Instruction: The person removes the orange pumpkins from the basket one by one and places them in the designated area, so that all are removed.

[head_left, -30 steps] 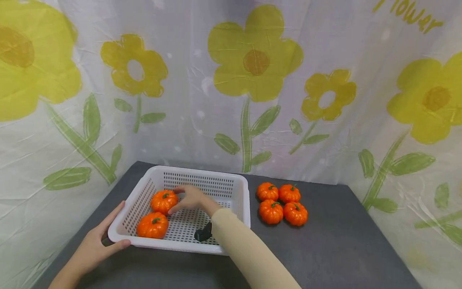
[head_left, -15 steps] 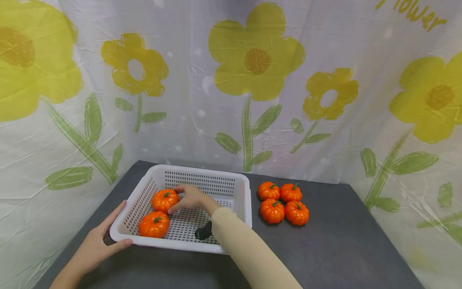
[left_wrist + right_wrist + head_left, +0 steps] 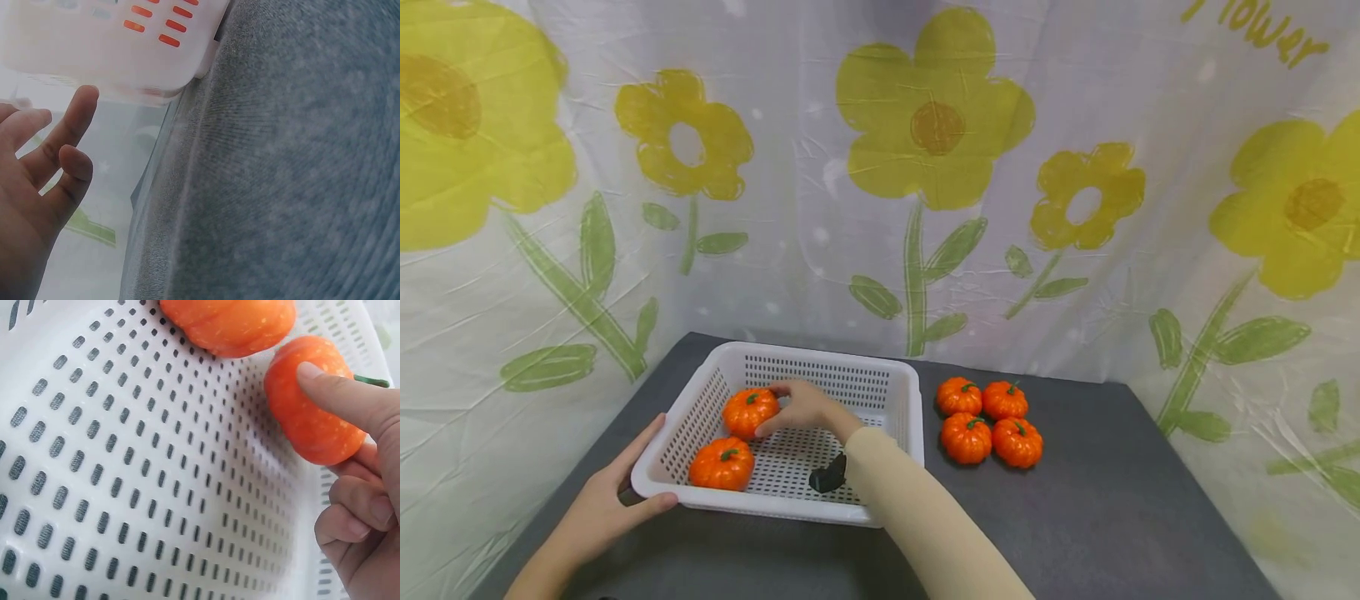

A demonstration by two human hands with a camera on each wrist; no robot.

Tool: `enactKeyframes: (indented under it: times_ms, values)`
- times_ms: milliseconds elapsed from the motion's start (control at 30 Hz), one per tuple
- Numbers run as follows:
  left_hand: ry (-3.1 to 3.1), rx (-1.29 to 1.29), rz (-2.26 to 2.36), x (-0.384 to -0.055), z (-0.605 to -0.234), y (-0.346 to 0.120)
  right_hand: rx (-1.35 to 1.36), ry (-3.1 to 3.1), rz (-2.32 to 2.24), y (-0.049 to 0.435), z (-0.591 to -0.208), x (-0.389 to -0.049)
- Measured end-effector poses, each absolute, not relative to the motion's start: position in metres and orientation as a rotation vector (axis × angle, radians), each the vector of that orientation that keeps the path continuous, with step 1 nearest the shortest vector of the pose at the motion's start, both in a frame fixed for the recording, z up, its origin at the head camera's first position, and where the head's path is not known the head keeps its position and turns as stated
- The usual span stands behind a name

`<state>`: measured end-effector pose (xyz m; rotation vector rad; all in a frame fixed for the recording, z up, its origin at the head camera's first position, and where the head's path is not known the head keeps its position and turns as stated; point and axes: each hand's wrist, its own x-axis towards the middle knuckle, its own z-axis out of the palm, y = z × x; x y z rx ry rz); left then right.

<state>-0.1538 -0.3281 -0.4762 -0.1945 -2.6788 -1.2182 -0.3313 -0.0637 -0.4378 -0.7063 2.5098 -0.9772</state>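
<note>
In the head view, my right hand point(image 3: 805, 406) reaches into a white perforated plastic basket point(image 3: 820, 510) and grips a small orange pumpkin point(image 3: 749, 412). The right wrist view has the thumb across this pumpkin point(image 3: 312, 406), whose green stem points right, with fingers behind it. A second pumpkin point(image 3: 722, 464) sits in the basket's near left part. At the basket's near left corner, my left hand point(image 3: 598, 504) rests with thumb along the front and straight fingers along the left side. The left wrist view has that hand point(image 3: 37, 169) beside the basket's underside point(image 3: 94, 62), fingers spread.
Several more small pumpkins point(image 3: 988, 422) stand in a tight group on the dark tabletop point(image 3: 1105, 500), right of the basket. A small black object point(image 3: 829, 473) shows beside the right sleeve point(image 3: 917, 500). A flower-printed curtain point(image 3: 797, 267) hangs behind and along both sides.
The pumpkin in my right hand has shifted slightly right and away from the basket's left wall, with a wider gap to the other pumpkin. My left hand has stayed at the corner.
</note>
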Motion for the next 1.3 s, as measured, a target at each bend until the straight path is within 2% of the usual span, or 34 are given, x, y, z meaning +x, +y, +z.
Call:
enactKeyframes:
  times_ms: [433,1300]
  values:
    - [-2.623,-0.237,-1.206,-0.155,-0.477,-0.329,-0.747,2.529,-0.966,-0.050,-0.417,-0.336]
    - [-2.673,-0.202,-1.201,-0.156,-0.479,-0.328,-0.846,2.461,-1.191,-0.010,-0.374,-0.323]
